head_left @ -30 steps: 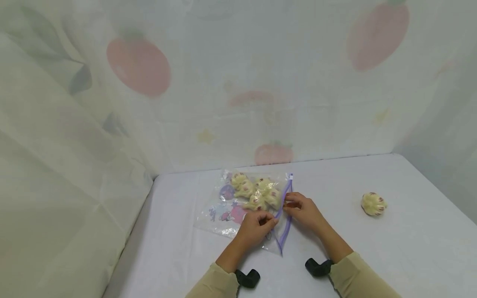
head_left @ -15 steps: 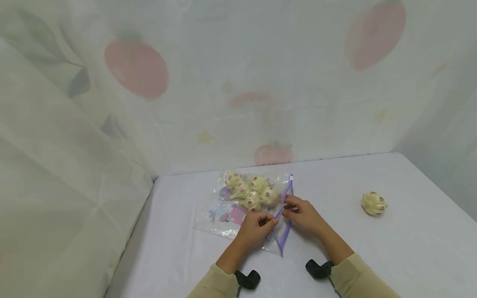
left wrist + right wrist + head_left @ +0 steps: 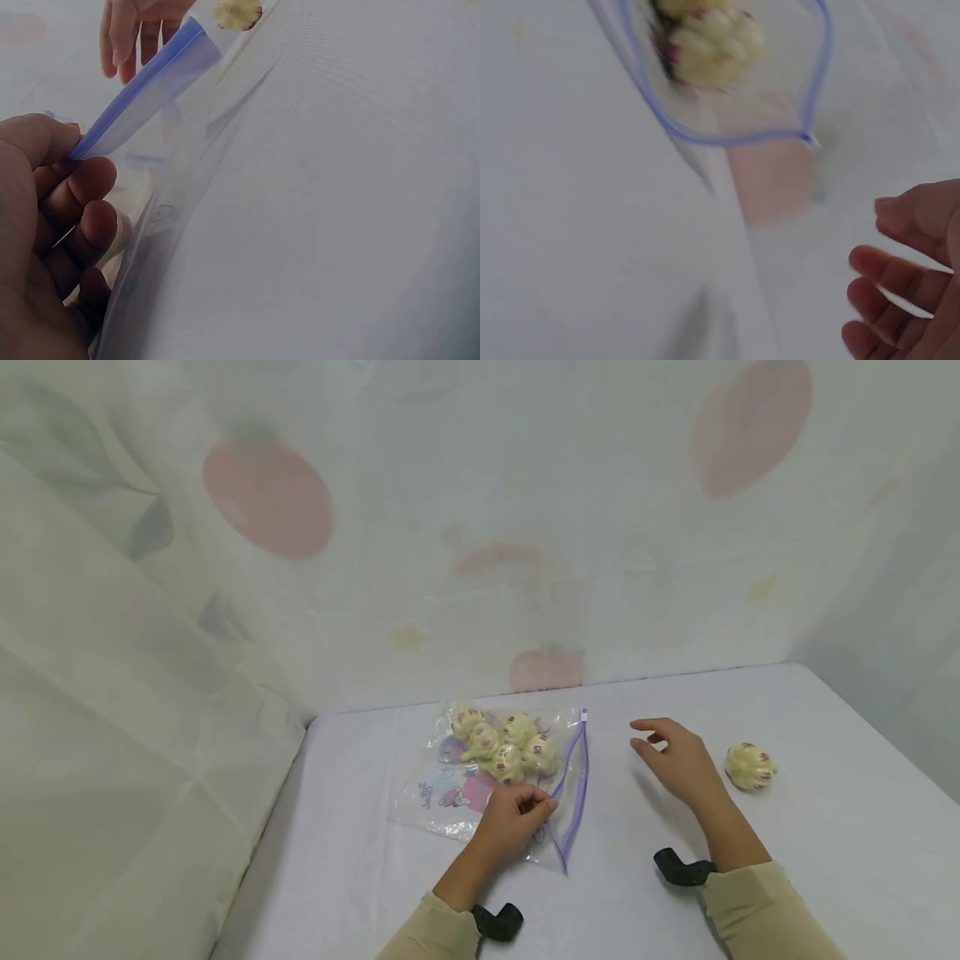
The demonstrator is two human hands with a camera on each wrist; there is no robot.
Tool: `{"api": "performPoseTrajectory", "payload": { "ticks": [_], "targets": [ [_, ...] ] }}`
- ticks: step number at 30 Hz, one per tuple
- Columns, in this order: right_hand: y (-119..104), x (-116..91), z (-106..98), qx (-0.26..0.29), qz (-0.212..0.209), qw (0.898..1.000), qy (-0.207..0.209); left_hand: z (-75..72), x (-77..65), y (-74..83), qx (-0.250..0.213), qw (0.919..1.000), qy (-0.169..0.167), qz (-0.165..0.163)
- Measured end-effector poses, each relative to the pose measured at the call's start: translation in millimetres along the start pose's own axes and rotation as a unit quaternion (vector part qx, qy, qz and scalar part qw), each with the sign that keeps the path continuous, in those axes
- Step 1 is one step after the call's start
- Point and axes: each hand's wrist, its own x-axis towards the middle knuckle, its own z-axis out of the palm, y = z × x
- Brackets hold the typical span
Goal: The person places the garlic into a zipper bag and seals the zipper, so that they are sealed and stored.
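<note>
A clear zip bag (image 3: 442, 814) with a purple zip edge and printed pictures lies on the table, its mouth facing right and spread apart. Inside are several pale yellow, paw-like pieces (image 3: 507, 763) with reddish tips. My left hand (image 3: 510, 822) pinches the near lip of the mouth between thumb and forefinger; the left wrist view shows the purple strip (image 3: 142, 90) in that pinch. My right hand (image 3: 678, 760) is off the bag, held over the table with fingers relaxed and nothing in them. Just right of it lies one more pale yellow piece (image 3: 750, 767).
The white-covered table (image 3: 322, 877) ends at a fabric backdrop (image 3: 420, 527) with fruit prints. Another curtain (image 3: 112, 735) hangs along the left side. Black wrist mounts (image 3: 498, 922) stick out below both hands.
My right hand has left the bag's mouth and moved right, toward the lone piece. The pieces in the bag have shifted slightly left. My left hand keeps its pinch on the lip.
</note>
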Motion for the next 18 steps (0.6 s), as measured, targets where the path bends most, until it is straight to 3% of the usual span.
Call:
{"api": "performPoseTrajectory", "payload": {
  "ticks": [9, 14, 18],
  "targets": [
    [26.6, -3.6, -48.9, -0.103, 0.077, 0.991, 0.032, 0.6, -0.4, 0.3, 0.0, 1.0, 0.002, 0.0],
    [45.8, -3.9, -63.4, -0.141, 0.158, 0.976, -0.051, 0.4, -0.5, 1.0, 0.001, 1.0, 0.0, -0.001],
    [58.0, -2.3, -59.6, -0.148, 0.166, 0.967, -0.121, -0.4, -0.4, 1.5, -0.003, 1.0, 0.0, -0.007]
  ]
}}
